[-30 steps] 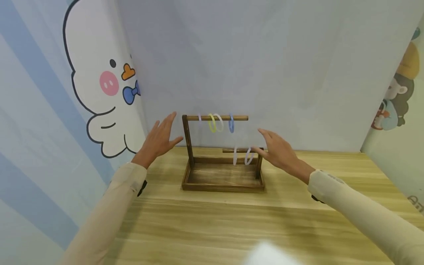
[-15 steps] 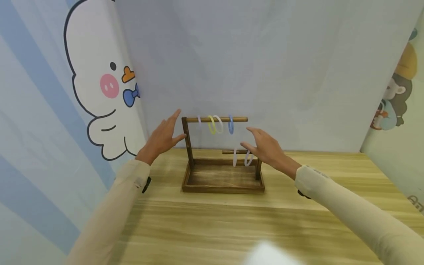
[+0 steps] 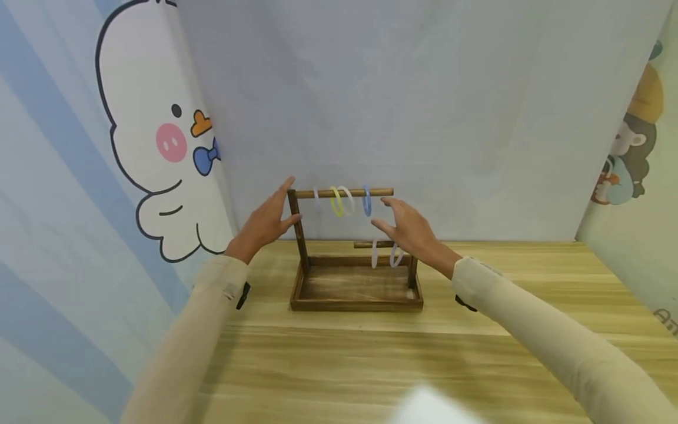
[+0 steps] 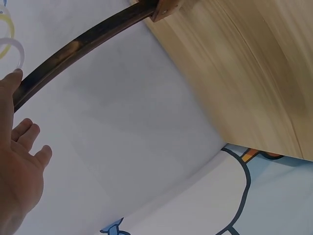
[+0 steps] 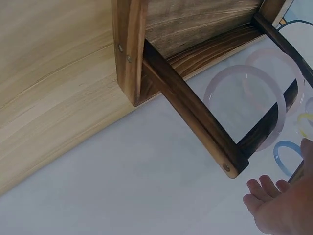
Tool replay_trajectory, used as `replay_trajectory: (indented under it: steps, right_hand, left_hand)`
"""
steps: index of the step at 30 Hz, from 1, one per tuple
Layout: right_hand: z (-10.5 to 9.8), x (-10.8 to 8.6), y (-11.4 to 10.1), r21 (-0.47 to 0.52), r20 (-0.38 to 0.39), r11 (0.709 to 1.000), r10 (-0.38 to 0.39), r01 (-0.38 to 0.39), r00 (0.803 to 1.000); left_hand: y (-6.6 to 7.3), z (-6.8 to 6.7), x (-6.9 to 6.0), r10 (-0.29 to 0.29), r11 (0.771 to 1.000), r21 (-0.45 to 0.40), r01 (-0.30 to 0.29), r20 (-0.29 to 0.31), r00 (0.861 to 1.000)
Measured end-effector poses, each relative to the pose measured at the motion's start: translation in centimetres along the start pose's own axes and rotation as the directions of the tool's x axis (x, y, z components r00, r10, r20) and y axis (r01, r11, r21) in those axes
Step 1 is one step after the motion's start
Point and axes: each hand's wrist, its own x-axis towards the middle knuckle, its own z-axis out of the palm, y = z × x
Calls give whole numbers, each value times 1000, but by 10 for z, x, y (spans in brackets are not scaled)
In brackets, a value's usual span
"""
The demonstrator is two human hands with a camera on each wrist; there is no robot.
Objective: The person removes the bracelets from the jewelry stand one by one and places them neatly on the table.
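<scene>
My left hand [image 3: 265,222], fingers extended, is at the tall left post [image 3: 298,231] of a brown wooden rack; whether it touches the post I cannot tell. On the upper bar [image 3: 379,192] hang a pale purple ring [image 3: 316,198], a yellow ring [image 3: 333,203], a whitish ring [image 3: 351,203] and a blue ring [image 3: 367,201]. My right hand [image 3: 415,231] holds nothing, its thumb and fingers spread just right of the blue ring and above the short lower bar [image 3: 362,245]. Two pale pink rings [image 3: 374,254] [image 5: 279,115] hang on that lower bar.
The rack's tray base [image 3: 355,305] stands on a wood-grain table [image 3: 339,365] near a grey back wall [image 3: 402,106]. Cartoon-printed panels [image 3: 153,135] rise at the left and right. A bright patch [image 3: 429,406] lies at the table's front.
My right hand has moved left, from outside the rack to over the lower bar. My left hand has shifted slightly right, up to the tall post. The rings stay on their bars.
</scene>
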Motion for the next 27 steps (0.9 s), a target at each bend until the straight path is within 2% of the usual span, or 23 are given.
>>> replay_trajectory:
  steps: [8, 15, 20, 23, 27]
  right_hand:
    - [8, 8, -7, 59, -17, 998, -4, 5, 1000]
    - [12, 13, -9, 108, -54, 994, -3, 9, 999]
    - [14, 14, -10, 137, -71, 991, 8, 2, 997]
    - [15, 14, -10, 140, -74, 990, 11, 0, 997]
    - [17, 14, -12, 132, -89, 991, -3, 15, 996]
  left_hand:
    - [5, 4, 4, -39, 998, -39, 39, 15, 999]
    - [3, 11, 7, -20, 997, -68, 20, 1, 1000]
    - [1, 16, 9, 30, 986, -161, -33, -20, 999]
    - [1, 18, 9, 28, 977, -209, -32, -20, 999]
    - [3, 16, 7, 10, 975, -224, -15, -21, 1000]
